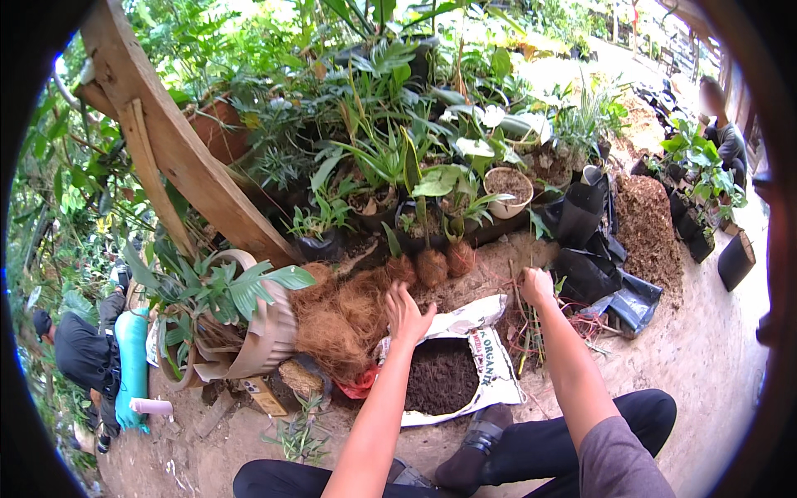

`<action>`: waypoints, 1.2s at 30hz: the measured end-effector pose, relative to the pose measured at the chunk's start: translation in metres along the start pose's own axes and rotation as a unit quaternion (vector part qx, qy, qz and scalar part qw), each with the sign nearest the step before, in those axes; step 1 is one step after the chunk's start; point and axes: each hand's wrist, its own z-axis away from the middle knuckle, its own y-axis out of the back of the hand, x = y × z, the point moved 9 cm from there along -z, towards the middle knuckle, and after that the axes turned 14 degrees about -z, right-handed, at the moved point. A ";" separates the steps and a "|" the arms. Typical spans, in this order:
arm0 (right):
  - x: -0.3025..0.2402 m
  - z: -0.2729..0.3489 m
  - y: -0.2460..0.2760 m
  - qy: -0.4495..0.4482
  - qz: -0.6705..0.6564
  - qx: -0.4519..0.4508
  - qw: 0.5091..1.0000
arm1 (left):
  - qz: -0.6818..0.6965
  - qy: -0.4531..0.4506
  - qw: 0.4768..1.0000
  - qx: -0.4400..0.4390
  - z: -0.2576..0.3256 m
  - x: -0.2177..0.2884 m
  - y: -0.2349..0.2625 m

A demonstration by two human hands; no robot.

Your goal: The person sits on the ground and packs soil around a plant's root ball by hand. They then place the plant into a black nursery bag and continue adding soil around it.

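Note:
My left hand (pixel 407 317) is held with its fingers apart, nothing in it, at the right edge of a heap of brown coconut fibre (pixel 328 319). Just beyond it stand several small plants with fibre-wrapped root balls (pixel 432 268). Between my arms lies a white printed sack (pixel 498 365), its mouth open on dark soil (pixel 440 378). My right hand (pixel 538 286) is closed above a loose bundle of thin stems and reddish strings (pixel 527 332); what its fingers hold, if anything, is hidden.
A tipped ribbed pot (pixel 270 328) with a leafy plant stands left, below a slanting wooden beam (pixel 178 158). Potted plants crowd the back. Black plastic bags (pixel 594 278) and a brown heap of planting material (pixel 647 224) lie right. One person bends far left; another sits far right.

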 end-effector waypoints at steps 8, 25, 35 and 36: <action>0.030 0.064 0.031 -0.070 0.198 -0.348 0.914 | -0.044 -0.102 0.985 -0.134 0.074 0.008 -0.003; -0.057 0.095 0.086 0.051 -0.028 -0.101 0.993 | -0.022 -0.041 0.998 -0.045 0.132 -0.055 0.099; 0.019 0.149 -0.005 -0.172 -0.179 -0.262 0.933 | 0.033 -0.050 0.995 -0.073 0.149 -0.018 0.072; 0.031 0.161 -0.015 -0.214 -0.240 -0.265 0.909 | 0.041 -0.059 0.994 -0.082 0.150 -0.010 0.065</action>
